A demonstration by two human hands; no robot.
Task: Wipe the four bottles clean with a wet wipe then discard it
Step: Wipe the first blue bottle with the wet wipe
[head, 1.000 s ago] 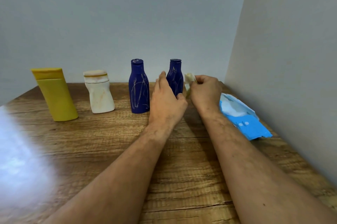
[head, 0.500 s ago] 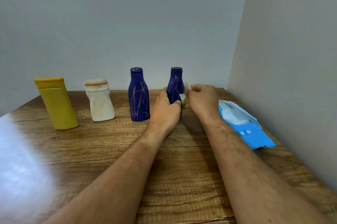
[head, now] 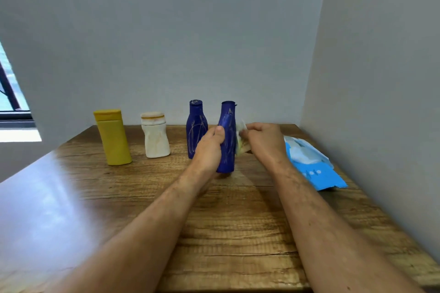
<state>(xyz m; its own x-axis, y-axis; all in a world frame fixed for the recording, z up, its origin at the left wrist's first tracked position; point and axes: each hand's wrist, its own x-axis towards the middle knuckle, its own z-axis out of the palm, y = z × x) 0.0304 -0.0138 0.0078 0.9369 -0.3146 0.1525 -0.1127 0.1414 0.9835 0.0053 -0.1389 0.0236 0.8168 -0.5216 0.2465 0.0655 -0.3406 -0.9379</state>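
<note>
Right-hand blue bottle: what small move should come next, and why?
Probably rub the wet wipe along the side of the right blue bottle. The left hand grips that bottle, lifted and tilted, the right hand pinches the wipe against it, and pale scribble marks show on its body.

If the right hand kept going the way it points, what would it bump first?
Probably the scribbled dark blue bottle held by the left hand; the right hand, pinching the crumpled white wipe, aims leftward at it.
</note>
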